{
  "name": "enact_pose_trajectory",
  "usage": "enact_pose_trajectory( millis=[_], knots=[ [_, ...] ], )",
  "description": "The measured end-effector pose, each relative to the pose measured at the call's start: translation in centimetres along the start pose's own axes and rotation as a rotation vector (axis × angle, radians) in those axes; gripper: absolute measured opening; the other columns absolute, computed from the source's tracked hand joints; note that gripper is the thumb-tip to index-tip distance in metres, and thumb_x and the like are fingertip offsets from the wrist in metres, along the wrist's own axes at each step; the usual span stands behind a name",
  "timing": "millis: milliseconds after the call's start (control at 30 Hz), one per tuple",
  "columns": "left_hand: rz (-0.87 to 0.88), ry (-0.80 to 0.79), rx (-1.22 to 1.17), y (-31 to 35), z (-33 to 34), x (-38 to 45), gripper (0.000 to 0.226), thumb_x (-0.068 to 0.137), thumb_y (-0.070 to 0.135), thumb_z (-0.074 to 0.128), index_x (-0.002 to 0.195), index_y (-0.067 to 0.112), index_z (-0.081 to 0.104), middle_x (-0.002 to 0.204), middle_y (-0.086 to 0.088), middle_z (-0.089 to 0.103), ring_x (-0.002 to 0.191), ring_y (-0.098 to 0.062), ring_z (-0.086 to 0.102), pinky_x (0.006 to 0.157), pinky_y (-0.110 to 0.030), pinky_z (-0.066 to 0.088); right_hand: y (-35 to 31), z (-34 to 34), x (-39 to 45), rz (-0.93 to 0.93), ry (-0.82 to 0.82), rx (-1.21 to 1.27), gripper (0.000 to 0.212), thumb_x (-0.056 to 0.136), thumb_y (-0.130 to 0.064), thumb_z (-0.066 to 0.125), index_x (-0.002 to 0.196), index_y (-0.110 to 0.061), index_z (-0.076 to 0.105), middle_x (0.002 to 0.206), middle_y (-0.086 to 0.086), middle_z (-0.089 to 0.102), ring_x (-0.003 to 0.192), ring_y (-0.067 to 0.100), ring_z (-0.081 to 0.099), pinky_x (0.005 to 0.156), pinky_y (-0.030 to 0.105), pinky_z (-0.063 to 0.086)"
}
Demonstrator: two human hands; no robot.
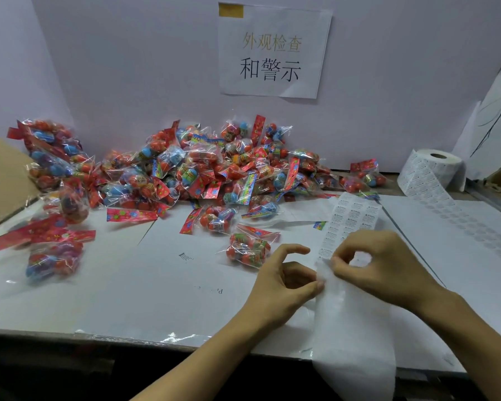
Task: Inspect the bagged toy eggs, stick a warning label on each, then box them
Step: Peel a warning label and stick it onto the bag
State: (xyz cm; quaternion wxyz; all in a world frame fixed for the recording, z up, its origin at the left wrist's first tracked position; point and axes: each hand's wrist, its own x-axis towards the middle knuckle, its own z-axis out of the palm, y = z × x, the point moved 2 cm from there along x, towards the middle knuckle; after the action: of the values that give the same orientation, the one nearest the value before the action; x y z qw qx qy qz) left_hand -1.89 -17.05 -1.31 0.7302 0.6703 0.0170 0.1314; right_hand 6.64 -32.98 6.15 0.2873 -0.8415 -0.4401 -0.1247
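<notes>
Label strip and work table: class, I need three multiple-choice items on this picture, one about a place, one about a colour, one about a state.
1. Where does the label roll stand?
A. far right of the table
B. beside the left box flap
C. on top of the bag pile

2. What colour are most header cards on the egg bags?
A. green
B. red
C. black

3. What are the hands doing with the label strip?
A. both lie flat beside it
B. both hold an egg bag
C. the left hand and right hand pinch at it

Answers: 1 A, the roll sits near the right wall. 2 B, red cards show throughout the pile. 3 C, the fingertips of both meet on the strip's near end.
</notes>
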Motion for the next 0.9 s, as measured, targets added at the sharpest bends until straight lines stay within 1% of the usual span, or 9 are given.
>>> enact_pose_trajectory(
  millis=[67, 100, 233, 300, 367, 500, 633, 767, 900],
  knots=[
    [-0.019, 0.001, 0.035, 0.0, 0.0, 0.0, 0.044, 0.084, -0.007, 0.077, 0.119, 0.011, 0.058, 0.084, -0.012, 0.074, 0.077, -0.019, 0.068, 0.081, -0.032, 0.059, 0.4, -1.1, 0.2, 0.074, 0.213, 0.104, 0.015, 0.077, -0.009, 0.081, 0.067, -0.017, 0.074, 0.067, -0.01, 0.069, 0.069, 0.005, 0.063, 0.064, 0.012, 0.043],
    [-0.02, -0.007, 0.086, 0.0, 0.1, 0.1, 0.041, 0.084, -0.002, 0.08, 0.117, 0.012, 0.061, 0.083, -0.012, 0.073, 0.075, -0.017, 0.067, 0.08, -0.03, 0.059, 0.4, -1.6, 0.4, 0.086, 0.297, 0.126, 0.014, 0.078, -0.008, 0.08, 0.068, -0.016, 0.074, 0.068, -0.01, 0.07, 0.071, 0.003, 0.063, 0.062, 0.011, 0.041],
    [0.105, 0.152, 0.369, 0.1, 0.1, 0.3, 0.012, 0.082, 0.034, 0.085, 0.082, 0.024, 0.078, 0.072, -0.002, 0.055, 0.064, -0.005, 0.048, 0.065, -0.023, 0.04, -0.7, -1.5, 1.1, 0.006, 0.34, 0.048, 0.013, 0.08, -0.005, 0.082, 0.071, -0.012, 0.075, 0.069, -0.008, 0.069, 0.069, 0.009, 0.061, 0.066, 0.01, 0.039],
    [0.099, 0.215, 0.285, 0.1, -0.4, 0.6, 0.023, 0.086, 0.045, 0.078, 0.08, 0.022, 0.08, 0.075, -0.006, 0.059, 0.07, -0.006, 0.052, 0.071, -0.025, 0.042, -1.4, -0.6, 1.5, -0.047, 0.328, -0.016, 0.013, 0.079, -0.005, 0.082, 0.07, -0.011, 0.075, 0.068, -0.006, 0.068, 0.066, 0.011, 0.06, 0.069, 0.022, 0.047],
    [0.054, 0.21, 0.123, 0.4, -0.7, 0.8, 0.036, 0.088, 0.052, 0.065, 0.088, 0.019, 0.081, 0.075, 0.003, 0.066, 0.075, -0.007, 0.06, 0.073, -0.026, 0.048, -1.9, 0.7, 1.7, -0.093, 0.302, -0.075, 0.013, 0.078, -0.006, 0.082, 0.07, -0.012, 0.074, 0.068, -0.003, 0.068, 0.066, 0.019, 0.061, 0.068, 0.039, 0.052],
    [0.012, 0.203, -0.158, 0.5, -1.1, 1.3, 0.048, 0.095, 0.046, 0.051, 0.096, 0.009, 0.081, 0.097, -0.012, 0.078, 0.092, -0.024, 0.073, 0.081, -0.031, 0.058, -2.9, 3.0, 1.7, -0.148, 0.228, -0.139, 0.008, 0.08, -0.015, 0.077, 0.073, -0.015, 0.074, 0.07, -0.002, 0.068, 0.07, 0.023, 0.062, 0.067, 0.043, 0.05],
    [0.033, 0.21, -0.235, 1.0, -2.0, 1.6, 0.039, 0.099, 0.036, 0.052, 0.085, 0.017, 0.083, 0.094, -0.01, 0.079, 0.093, -0.02, 0.075, 0.078, -0.026, 0.058, -3.9, 4.4, 2.3, -0.16, 0.196, -0.153, 0.006, 0.082, -0.017, 0.076, 0.076, -0.015, 0.076, 0.072, -0.003, 0.069, 0.073, 0.023, 0.062, 0.068, 0.036, 0.043],
    [0.049, 0.247, -0.244, 1.3, -3.0, 2.2, 0.038, 0.103, 0.008, 0.054, 0.079, 0.016, 0.083, 0.086, -0.01, 0.079, 0.085, -0.018, 0.076, 0.072, -0.023, 0.058, -4.2, 5.0, 3.2, -0.128, 0.152, -0.022, 0.006, 0.083, -0.02, 0.079, 0.08, -0.015, 0.077, 0.075, -0.005, 0.07, 0.077, 0.019, 0.063, 0.071, 0.037, 0.045],
    [0.071, 0.291, -0.147, 2.2, -5.5, 3.2, 0.038, 0.1, 0.003, 0.056, 0.074, 0.014, 0.081, 0.074, -0.013, 0.074, 0.069, -0.023, 0.07, 0.064, -0.028, 0.057, -3.5, 5.4, 4.7, 0.038, 0.225, 0.249, 0.009, 0.083, -0.019, 0.082, 0.085, -0.014, 0.075, 0.081, -0.006, 0.07, 0.079, 0.008, 0.062, 0.068, 0.007, 0.038]
  ],
)
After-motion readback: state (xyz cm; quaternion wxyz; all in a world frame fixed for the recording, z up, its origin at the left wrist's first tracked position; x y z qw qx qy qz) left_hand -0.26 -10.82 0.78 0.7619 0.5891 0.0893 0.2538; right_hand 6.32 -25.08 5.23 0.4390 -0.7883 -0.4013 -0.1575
